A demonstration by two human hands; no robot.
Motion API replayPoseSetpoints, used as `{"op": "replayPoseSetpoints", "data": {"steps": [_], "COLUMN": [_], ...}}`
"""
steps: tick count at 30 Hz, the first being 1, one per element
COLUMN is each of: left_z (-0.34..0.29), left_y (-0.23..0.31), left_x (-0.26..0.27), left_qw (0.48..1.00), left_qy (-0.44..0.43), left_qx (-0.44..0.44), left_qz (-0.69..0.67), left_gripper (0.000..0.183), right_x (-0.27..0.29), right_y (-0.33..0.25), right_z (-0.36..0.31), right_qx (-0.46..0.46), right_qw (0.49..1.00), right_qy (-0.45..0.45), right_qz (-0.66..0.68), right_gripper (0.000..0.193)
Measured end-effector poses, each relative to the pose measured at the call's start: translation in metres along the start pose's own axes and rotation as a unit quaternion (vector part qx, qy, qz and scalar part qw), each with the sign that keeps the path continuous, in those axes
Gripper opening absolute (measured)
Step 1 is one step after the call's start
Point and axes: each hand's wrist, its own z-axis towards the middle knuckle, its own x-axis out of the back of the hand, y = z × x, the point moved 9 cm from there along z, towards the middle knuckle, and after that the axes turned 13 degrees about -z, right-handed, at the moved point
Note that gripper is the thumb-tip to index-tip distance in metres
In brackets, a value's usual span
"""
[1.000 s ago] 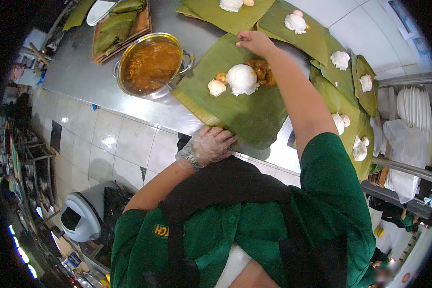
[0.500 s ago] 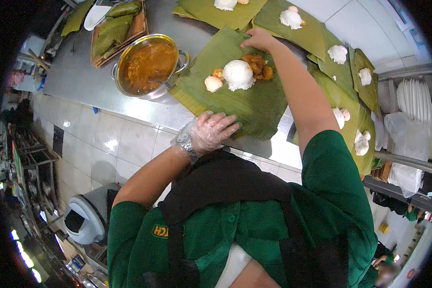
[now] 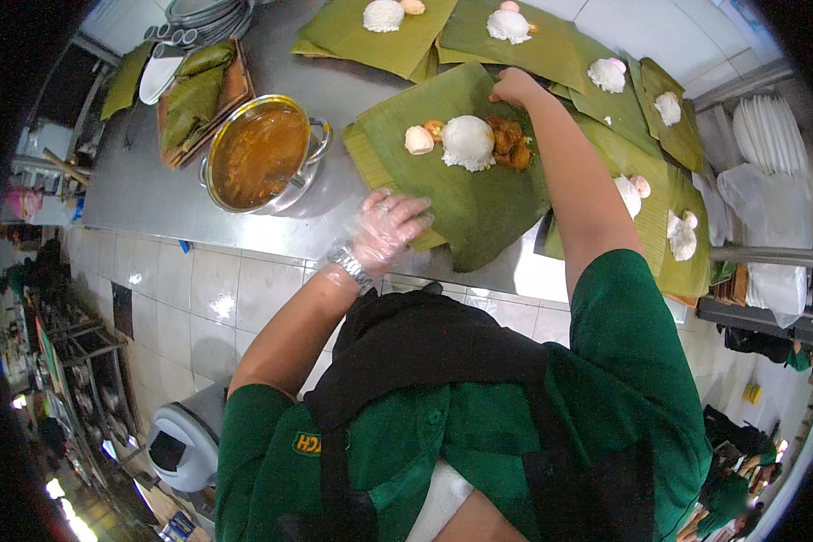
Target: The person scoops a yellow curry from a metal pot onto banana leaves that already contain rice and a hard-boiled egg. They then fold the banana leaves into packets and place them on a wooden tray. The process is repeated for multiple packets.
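My right hand (image 3: 517, 88), bare, pinches the far edge of a green banana leaf (image 3: 479, 212). On that leaf sit a mound of white rice (image 3: 468, 143), brown saucy stew (image 3: 512, 144) to its right, and a pale round piece that looks like a peeled egg (image 3: 418, 139) with a small orange bit to its left. My left hand (image 3: 390, 228), in a clear plastic glove, is open with fingers stretched at the leaf's near left edge; whether it touches is hard to tell. Left of the leaf stands a two-handled steel pot (image 3: 314, 172) of brown stew.
More banana leaves (image 3: 370, 43) with rice mounds lie behind and right of the main leaf on the steel table (image 3: 144, 194). A wooden tray (image 3: 244, 86) with folded leaf parcels stands at back left. White plates (image 3: 768, 135) fill a right-hand rack; a grey bin (image 3: 185, 447) stands lower left.
The leaf with its food has slid right, away from the pot, with my right hand still on its far edge. My left hand has drawn back toward the leaf's edge. The view has shifted slightly.
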Motion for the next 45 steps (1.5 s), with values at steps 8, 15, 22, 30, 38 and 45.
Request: {"op": "replayPoseSetpoints", "data": {"steps": [8, 15, 22, 30, 38, 45], "left_z": [0.036, 0.067, 0.113, 0.152, 0.143, 0.145], "left_y": [-0.032, -0.071, -0.015, -0.05, -0.089, -0.083], "left_x": [0.031, 0.062, 0.054, 0.051, 0.038, 0.038], "left_qw": [0.985, 0.909, 0.999, 0.996, 0.975, 0.954], "left_qy": [0.037, 0.19, 0.019, 0.052, 0.047, -0.003], "left_qx": [0.149, 0.293, 0.019, 0.069, 0.208, 0.292], "left_qz": [-0.077, -0.228, 0.019, 0.023, -0.063, -0.074], "left_gripper": [0.028, 0.017, 0.03, 0.024, 0.025, 0.049], "right_x": [-0.01, 0.011, 0.046, 0.055, 0.028, -0.008], "right_y": [0.028, -0.008, -0.043, -0.08, -0.11, -0.101], "right_z": [-0.026, -0.052, -0.099, -0.14, -0.217, -0.178], "right_qx": [0.018, 0.12, 0.182, 0.175, 0.092, 0.033], "right_qw": [0.982, 0.961, 0.959, 0.972, 0.97, 0.986], "right_qy": [0.123, 0.117, 0.182, 0.098, 0.224, 0.163], "right_qz": [0.14, 0.219, 0.116, 0.122, -0.012, 0.001], "right_gripper": [0.076, 0.072, 0.035, 0.042, 0.104, 0.081]}}
